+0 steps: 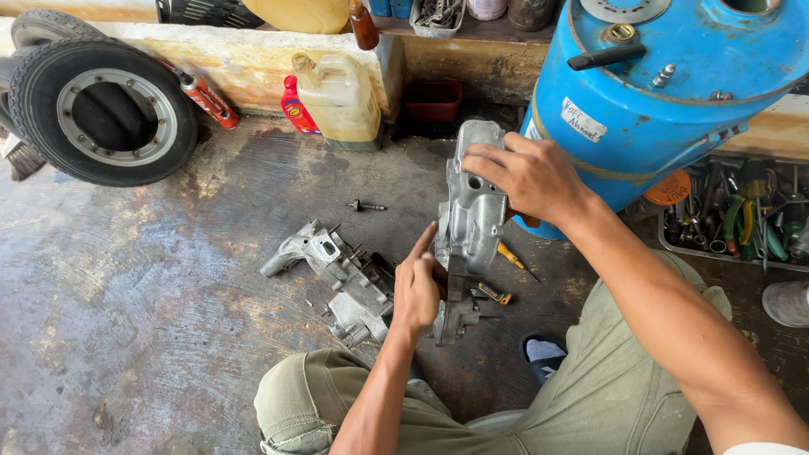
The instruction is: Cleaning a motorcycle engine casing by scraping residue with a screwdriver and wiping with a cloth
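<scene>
Seen from the head camera, the person squats on a stained, oil-marked concrete floor (pixel 152 286) and holds a silver cast-aluminium engine casing half (pixel 468 221) upright on its lower edge, roughly at the middle of the floor just in front of the knees. The right hand (pixel 529 175) lies over the casing's top, fingers curled down around the upper rim, apparently to steady the part and keep it from tipping. The left hand (pixel 416 288) presses against the casing's lower left side, most fingers closed on the edge with the index finger stretched up along the metal, as if bracing or feeling a seam. Just to the left, a second grey aluminium casing half with protruding studs (pixel 341 278) lies flat on the floor, near but apart from the held piece. A yellow-handled screwdriver (pixel 512 259) rests on the floor just to the right of the casing, within easy reach. A loose dark bolt (pixel 364 206) sits farther back. A large blue metal drum (pixel 674 76) stands close behind the right arm, a black rubber tyre on a grey rim (pixel 103 109) leans at the far left edge, and a translucent yellowish plastic jug (pixel 339 99) stands against the back wall.
</scene>
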